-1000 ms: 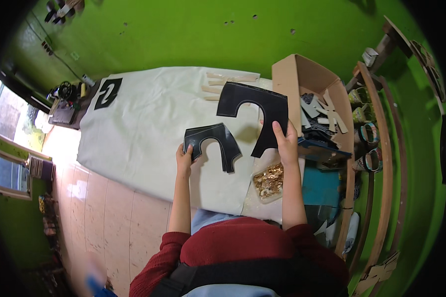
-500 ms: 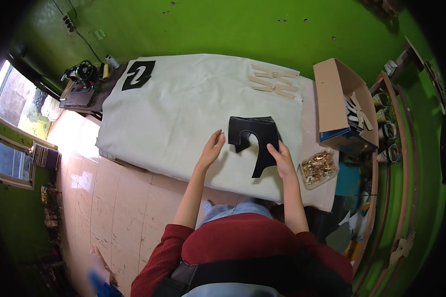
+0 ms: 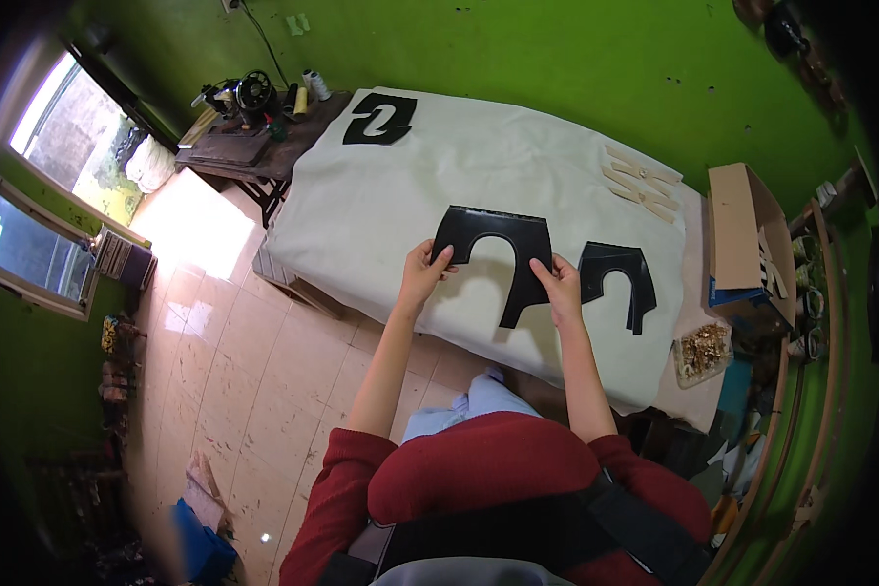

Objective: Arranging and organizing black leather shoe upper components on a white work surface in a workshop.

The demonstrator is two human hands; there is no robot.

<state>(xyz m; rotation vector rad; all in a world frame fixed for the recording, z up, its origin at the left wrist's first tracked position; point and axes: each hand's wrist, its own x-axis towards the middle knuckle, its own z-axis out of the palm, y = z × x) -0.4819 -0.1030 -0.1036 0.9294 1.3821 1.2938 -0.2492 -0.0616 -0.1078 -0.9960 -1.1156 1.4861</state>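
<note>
Between my two hands I hold up a black arch-shaped cut-out panel (image 3: 490, 223), thin and flat, over the near part of a table spread with a pale cloth (image 3: 381, 220). My left hand (image 3: 426, 275) pinches its shorter leg, thumb on top. The longer leg's outer edge is gripped by my right hand (image 3: 561, 290). Just to the right, similar black arch-shaped pieces (image 3: 615, 259) rest on the cloth; how many are stacked there I cannot tell. More black cut pieces (image 3: 391, 109) lie at the table's far left.
Beige cross-shaped pieces (image 3: 642, 186) lie at the far right of the cloth. An open cardboard box (image 3: 737, 230) and a clear tray of gold-coloured small parts (image 3: 701, 355) stand along the right. A black sewing machine (image 3: 249, 98) sits on a wooden stand (image 3: 234, 151) at the left.
My left hand, empty before, now grips the black panel too. Other black pieces, earlier bunched with it in my right hand, now lie on the cloth to the right. The view has turned.
</note>
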